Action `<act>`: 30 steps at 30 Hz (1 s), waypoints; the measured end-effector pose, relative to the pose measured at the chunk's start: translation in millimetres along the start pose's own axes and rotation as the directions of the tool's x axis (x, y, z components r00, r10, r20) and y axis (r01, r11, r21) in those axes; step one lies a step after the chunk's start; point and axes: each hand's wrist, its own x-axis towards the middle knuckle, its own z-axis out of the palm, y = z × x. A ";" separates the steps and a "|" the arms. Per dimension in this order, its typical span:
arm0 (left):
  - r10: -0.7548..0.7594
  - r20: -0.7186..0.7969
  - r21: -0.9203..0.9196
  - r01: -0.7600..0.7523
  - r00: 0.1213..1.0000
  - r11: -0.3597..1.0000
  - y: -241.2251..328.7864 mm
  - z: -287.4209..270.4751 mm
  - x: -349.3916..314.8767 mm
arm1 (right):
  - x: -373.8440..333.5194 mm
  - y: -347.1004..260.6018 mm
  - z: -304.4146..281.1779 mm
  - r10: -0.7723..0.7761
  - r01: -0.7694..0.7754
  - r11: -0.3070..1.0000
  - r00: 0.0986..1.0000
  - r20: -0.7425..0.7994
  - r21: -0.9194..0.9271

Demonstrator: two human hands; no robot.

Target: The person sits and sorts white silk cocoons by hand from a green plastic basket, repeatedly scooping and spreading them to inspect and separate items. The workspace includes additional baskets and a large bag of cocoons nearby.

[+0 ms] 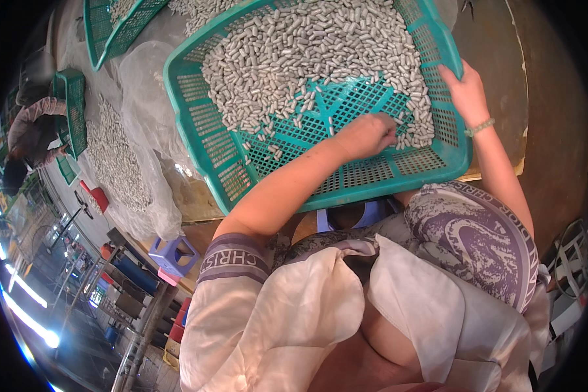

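Note:
A large green plastic basket with latticed sides sits in front of me, tilted in the view. Many small, greyish-white, capsule-shaped pieces are heaped toward its far side, with a thinner scatter over the near part of the latticed bottom. Inside the basket, at the near right, my left hand is low over the bottom beside some pieces. Its fingers are curled closed, and whatever they hold is hidden. My right hand, with a beaded bracelet at the wrist, grips the basket's right rim.
Another green basket holding similar pieces stands at the upper left. More pieces lie in a long pile beside clear plastic sheeting. A red scoop is near that pile. At far left, a person bends by a green basket. A purple stool stands below.

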 end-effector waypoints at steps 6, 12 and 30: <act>-0.221 0.248 -0.477 0.318 0.943 0.819 4.8 -25.9 4.7 | 0.5 5.5 1.6 -0.005 0.005 1.000 1.000 -0.017 0.024; 0.075 0.049 0.331 -0.087 0.996 0.939 5.9 17.5 0.8 | 2.0 3.4 2.5 0.003 -0.003 1.000 1.000 -0.008 0.030; -0.152 -0.228 0.047 0.167 0.962 0.985 9.8 3.9 50.4 | 0.1 0.2 1.5 0.019 -0.019 1.000 1.000 -0.008 0.014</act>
